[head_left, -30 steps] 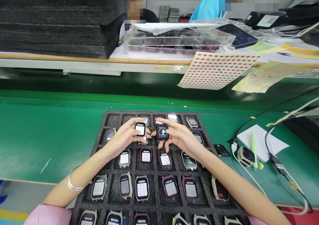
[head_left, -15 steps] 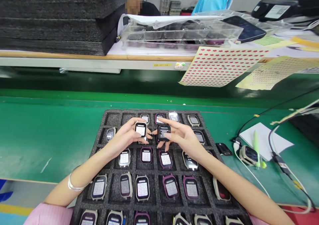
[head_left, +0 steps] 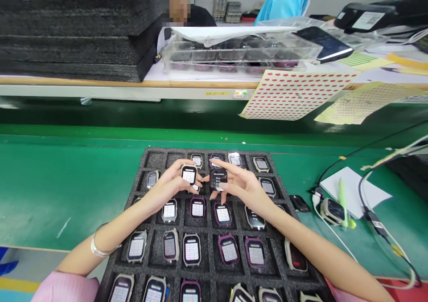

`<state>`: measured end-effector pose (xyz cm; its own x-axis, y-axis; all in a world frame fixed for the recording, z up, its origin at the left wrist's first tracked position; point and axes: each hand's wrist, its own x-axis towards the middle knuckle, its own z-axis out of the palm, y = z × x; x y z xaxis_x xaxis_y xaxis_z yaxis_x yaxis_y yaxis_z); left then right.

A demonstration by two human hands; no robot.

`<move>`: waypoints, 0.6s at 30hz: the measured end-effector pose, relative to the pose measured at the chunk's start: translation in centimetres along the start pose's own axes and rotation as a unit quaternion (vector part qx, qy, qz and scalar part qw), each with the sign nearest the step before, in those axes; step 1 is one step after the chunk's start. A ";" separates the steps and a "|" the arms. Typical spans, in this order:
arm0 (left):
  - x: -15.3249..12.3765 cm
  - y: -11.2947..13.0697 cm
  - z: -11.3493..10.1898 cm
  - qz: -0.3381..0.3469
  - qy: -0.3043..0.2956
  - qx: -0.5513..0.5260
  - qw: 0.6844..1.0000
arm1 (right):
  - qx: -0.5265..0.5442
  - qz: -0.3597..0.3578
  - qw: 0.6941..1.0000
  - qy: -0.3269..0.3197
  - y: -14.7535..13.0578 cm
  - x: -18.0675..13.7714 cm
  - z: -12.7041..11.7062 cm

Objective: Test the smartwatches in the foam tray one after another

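Above the black foam tray (head_left: 155, 159), my left hand (head_left: 172, 180) grips a light-cased smartwatch (head_left: 189, 176) whose screen shows a white grid. Beside it, my right hand (head_left: 243, 182) holds a dark smartwatch (head_left: 218, 177) with small white text on black, the thumb resting on its screen. Both faces point up toward me. Below the hands, tray pockets hold several more watch bodies, such as a purple one (head_left: 198, 207) and a light one (head_left: 191, 249), mostly with lit grid screens. Parts of the tray are hidden under my forearms.
Right of the tray lie a small black piece (head_left: 300, 203), a cabled watch (head_left: 332, 211), a green pen (head_left: 342, 197) and white paper (head_left: 354, 188). On the shelf (head_left: 187, 85) ahead are stacked black foam (head_left: 67, 43), clear plastic trays (head_left: 234, 55) and a phone (head_left: 324, 43). Two people are beyond.
The text on the right-hand watch's screen has changed to a shorter list, and my right thumb has shifted slightly left. Both hands keep their watches; the whole view has moved a little.
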<state>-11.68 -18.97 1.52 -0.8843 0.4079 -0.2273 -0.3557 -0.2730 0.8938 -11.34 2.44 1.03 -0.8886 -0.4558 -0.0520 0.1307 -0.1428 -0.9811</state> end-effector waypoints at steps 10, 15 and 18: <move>-0.6 0.6 0.9 0.043 -0.034 0.008 0.998 | -0.025 -0.035 0.998 0.054 -1.6 -0.1 0.1; -0.8 1.1 1.8 0.058 -0.009 0.024 0.998 | -0.071 -0.032 0.992 0.096 -1.9 -0.6 1.1; -0.9 1.8 2.3 0.079 0.009 0.031 0.996 | -0.076 -0.026 0.990 0.112 -2.0 -0.9 1.7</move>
<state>-10.84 -17.77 4.20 -0.9331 0.3486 -0.0889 -0.1936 -0.2781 0.9409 -10.05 1.69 3.39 -0.9697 -0.2434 -0.0234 0.0289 -0.0191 -0.9994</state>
